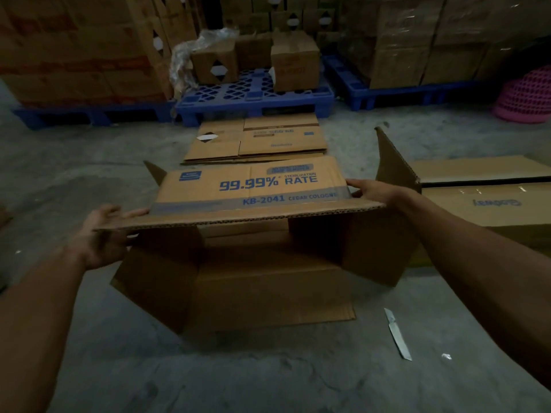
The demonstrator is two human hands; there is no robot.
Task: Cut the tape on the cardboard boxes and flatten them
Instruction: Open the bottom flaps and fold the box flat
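A brown cardboard box (250, 192) with blue print "99.99% RATE" is held up in front of me, its flaps hanging open below and at the sides. My left hand (101, 236) grips its near left corner. My right hand (372, 190) rests on its right edge, fingers laid on top. A knife (398, 335) lies on the concrete floor at the lower right, apart from both hands. A pile of flattened boxes (256, 141) lies on the floor beyond the held box.
Another cardboard box (483, 198) sits at the right, one flap up. Blue pallets (253, 96) loaded with stacked cartons line the back. A pink basket (527, 96) stands at the far right. Bare concrete floor lies in front of me.
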